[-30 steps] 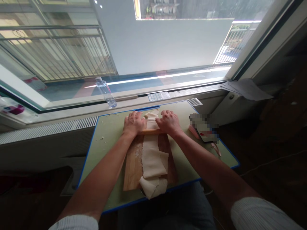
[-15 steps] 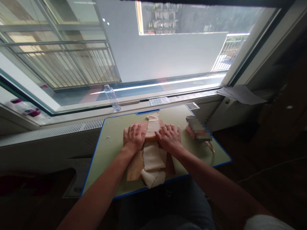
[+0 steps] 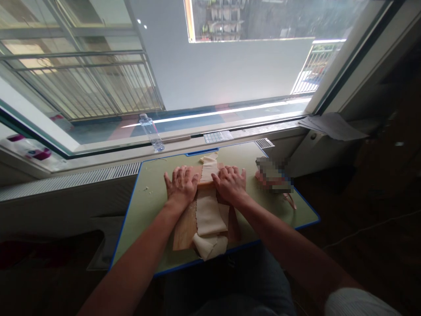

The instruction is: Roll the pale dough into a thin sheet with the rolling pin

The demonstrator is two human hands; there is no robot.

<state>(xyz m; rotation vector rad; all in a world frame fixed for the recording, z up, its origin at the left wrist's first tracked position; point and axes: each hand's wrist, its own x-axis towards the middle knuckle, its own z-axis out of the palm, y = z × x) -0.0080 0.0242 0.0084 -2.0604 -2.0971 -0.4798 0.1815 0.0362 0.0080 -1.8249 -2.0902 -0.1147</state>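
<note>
Between my two hands runs the thin wooden rolling pin [image 3: 206, 185], lying crosswise on a long pale sheet of dough [image 3: 210, 213]. My left hand [image 3: 182, 184] presses on the pin's left end, fingers spread and palm down. On the right end rests my right hand [image 3: 229, 184], its fingers also stretched forward and apart. Both ends of the pin are hidden beneath the hands. The dough lies lengthwise over a wooden board [image 3: 184, 232], and its near end is folded and hangs over the board's edge.
A green blue-edged table [image 3: 146, 219] carries the board. White crumbs lie at left; a pixelated object [image 3: 272, 175] sits at right. On the windowsill are a clear plastic bottle [image 3: 151, 134] and a white keypad-like panel [image 3: 217, 137]. Papers [image 3: 332, 125] lie at the right.
My hands have pushed the rolling pin slightly away from me along the dough. More of the sheet shows on the near side of the pin. The view has shifted a little.
</note>
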